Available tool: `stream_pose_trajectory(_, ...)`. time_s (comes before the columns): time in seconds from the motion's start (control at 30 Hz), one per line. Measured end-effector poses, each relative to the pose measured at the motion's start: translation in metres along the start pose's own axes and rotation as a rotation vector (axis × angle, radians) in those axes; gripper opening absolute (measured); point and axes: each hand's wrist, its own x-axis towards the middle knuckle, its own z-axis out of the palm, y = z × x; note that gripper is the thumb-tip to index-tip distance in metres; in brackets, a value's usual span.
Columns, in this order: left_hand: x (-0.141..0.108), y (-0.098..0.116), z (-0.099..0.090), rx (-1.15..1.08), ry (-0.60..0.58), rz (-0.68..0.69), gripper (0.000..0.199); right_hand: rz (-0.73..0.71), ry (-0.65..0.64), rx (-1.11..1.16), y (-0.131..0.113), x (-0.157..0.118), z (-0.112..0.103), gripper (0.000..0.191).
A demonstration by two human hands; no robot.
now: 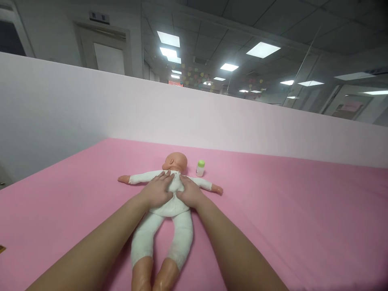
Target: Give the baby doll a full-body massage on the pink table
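Note:
A baby doll (169,207) with a white cloth body lies on a pink surface, its arms stretched out sideways and its head at the far end, turned to the left. On the left side of its upper back rests my left hand (158,189), flat with the fingers spread. My right hand (190,191) lies on the right side of the back, its fingers partly hidden behind the hand. Both thumbs point inward, near each other but apart. Beyond the doll's right-hand arm stands a small clear bottle (200,169) with a green cap, touched by neither hand.
The pink padded surface (273,202) extends to both sides. A white wall (212,121) runs along its back edge, with glass and ceiling lights above it. At the far left edge is a small yellowish-brown item (2,249).

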Motion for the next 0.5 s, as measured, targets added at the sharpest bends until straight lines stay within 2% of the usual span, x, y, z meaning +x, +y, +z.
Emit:
stream_pose_trajectory(0.07, -0.003, 0.0, -0.003, -0.044, 0.061, -0.038, 0.078, -0.015, 0.037, -0.033, 0.004, -0.002, 0.003, 0.075)
stream_pose_trajectory(0.13, -0.008, -0.001, -0.009, -0.11, 0.188, -0.105, 0.067, -0.026, 0.089, -0.061, 0.006, -0.004, 0.001, 0.07)
stream_pose_trajectory(0.2, -0.012, -0.007, -0.018, -0.165, 0.308, -0.226, 0.054, -0.002, 0.146, -0.093, 0.004, -0.007, -0.006, 0.06)
stream_pose_trajectory(0.23, -0.013, -0.011, -0.022, -0.185, 0.33, -0.302, 0.05, 0.031, 0.173, -0.112, 0.003, -0.008, -0.01, 0.054)
stream_pose_trajectory(0.3, -0.014, -0.022, -0.029, -0.228, 0.281, -0.458, 0.053, 0.122, 0.198, -0.137, 0.0, -0.011, -0.018, 0.045)
stream_pose_trajectory(0.4, -0.013, -0.039, -0.027, -0.391, 0.109, -0.58, 0.068, 0.243, 0.142, -0.119, -0.004, -0.014, -0.023, 0.052)
stream_pose_trajectory(0.43, -0.013, -0.043, -0.023, -0.465, 0.072, -0.58, 0.072, 0.261, 0.116, -0.1, -0.005, -0.015, -0.022, 0.055)
stream_pose_trajectory(0.5, -0.012, -0.047, -0.013, -0.506, 0.062, -0.477, 0.076, 0.254, 0.083, -0.052, -0.008, -0.016, -0.017, 0.061)
